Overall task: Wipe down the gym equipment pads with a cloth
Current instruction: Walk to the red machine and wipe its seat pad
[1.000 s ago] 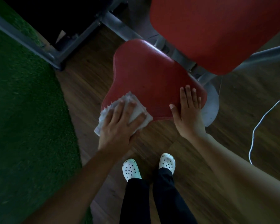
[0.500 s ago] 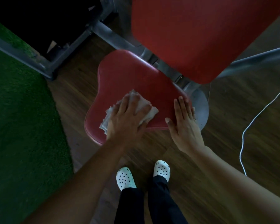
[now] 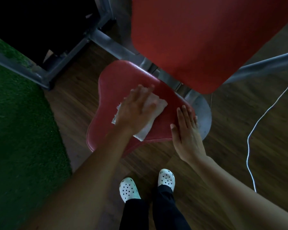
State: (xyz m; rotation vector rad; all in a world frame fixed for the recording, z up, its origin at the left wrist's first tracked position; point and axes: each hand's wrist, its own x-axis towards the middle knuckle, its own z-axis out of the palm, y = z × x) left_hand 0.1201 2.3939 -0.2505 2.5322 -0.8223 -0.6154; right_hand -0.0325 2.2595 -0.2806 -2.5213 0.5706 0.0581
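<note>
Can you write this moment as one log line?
step: wipe seat pad | left hand: flat on white cloth, mid-seat | right hand: flat on pad's right edge | back pad: untouched

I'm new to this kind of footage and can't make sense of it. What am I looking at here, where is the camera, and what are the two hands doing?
The camera sits on a person's head and looks down, so you see their own arms, legs and white clogs. No robot is involved. In front of them is a gym machine: a red seat pad low down and a larger red back pad above it, both on a grey metal frame. The left hand, a little blurred, lies flat on a white cloth and presses it onto the seat pad. The right hand rests flat on the seat's right edge and holds nothing. Around the machine are a wooden floor, green turf on the left and a white cord on the right.
</note>
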